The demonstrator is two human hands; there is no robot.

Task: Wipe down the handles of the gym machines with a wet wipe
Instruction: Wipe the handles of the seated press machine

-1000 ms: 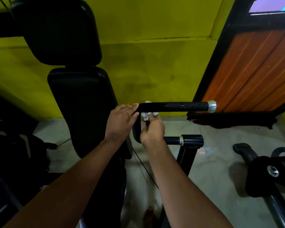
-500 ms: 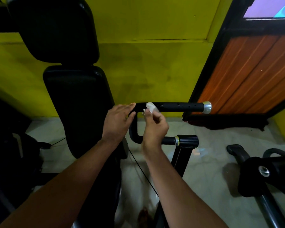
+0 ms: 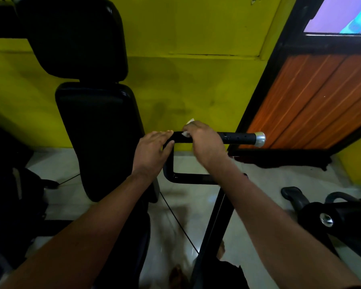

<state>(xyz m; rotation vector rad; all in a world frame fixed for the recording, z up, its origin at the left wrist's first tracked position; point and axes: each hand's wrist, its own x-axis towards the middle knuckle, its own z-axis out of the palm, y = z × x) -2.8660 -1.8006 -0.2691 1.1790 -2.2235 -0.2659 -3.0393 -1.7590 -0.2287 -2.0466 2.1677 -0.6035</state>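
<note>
A black machine handle with a silver end cap runs level at mid-frame and bends down at its left end. My right hand grips the bar over a white wet wipe, of which only small bits show at my fingers. My left hand holds the handle's left bend, fingers over the top and thumb below.
A black padded seat back and headrest stand left of the handle against a yellow wall. The black upright post drops below the handle. Another black machine part lies low right. An orange panelled door is at right.
My right hand rose from below the bar with the wipe and now wraps over the top of the handle. My left hand stayed on the bend.
</note>
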